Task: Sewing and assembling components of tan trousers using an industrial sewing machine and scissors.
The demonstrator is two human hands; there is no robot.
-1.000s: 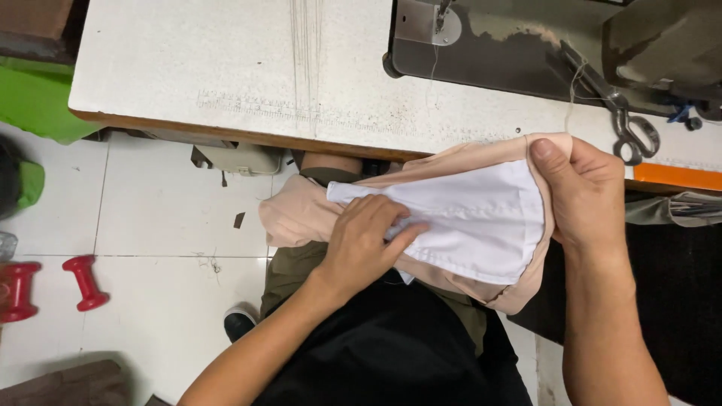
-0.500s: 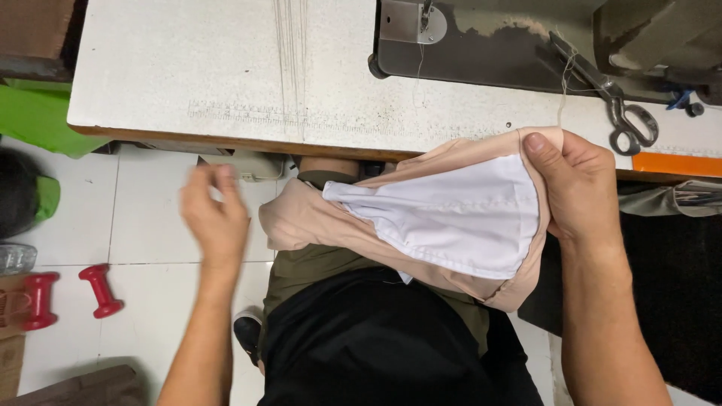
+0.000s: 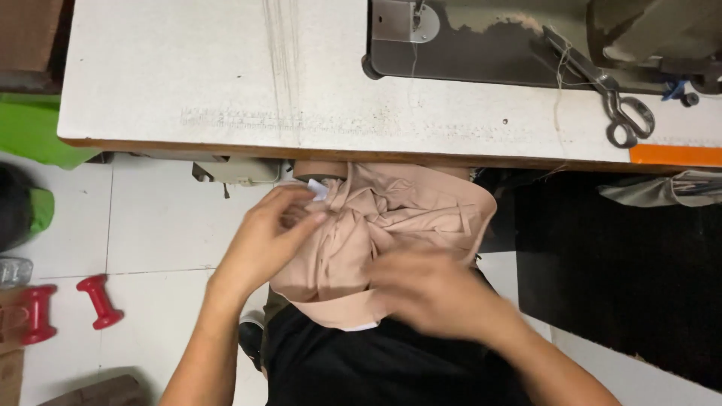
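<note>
fabric: peach cloth (image 3: 391, 240) bunched up in the lap, just below the table (image 3: 188, 83) edge, between both hands
left hand (image 3: 267, 240): fingers curled, pinching the cloth's left edge
right hand (image 3: 429, 289): blurry, lying on the cloth, grip can't tell
progress: looks mid-handling, nothing under the sewing machine (image 3: 481, 37) yet
direction: crumpled, roughly left-to-right, no clear front

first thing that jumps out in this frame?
The bunched beige fabric in the person's lap, just below the table edge, with the left hand gripping its left side and the blurred right hand over its lower part. Next, the scissors on the white table at upper right, and the red dumbbell on the floor at left.
</note>
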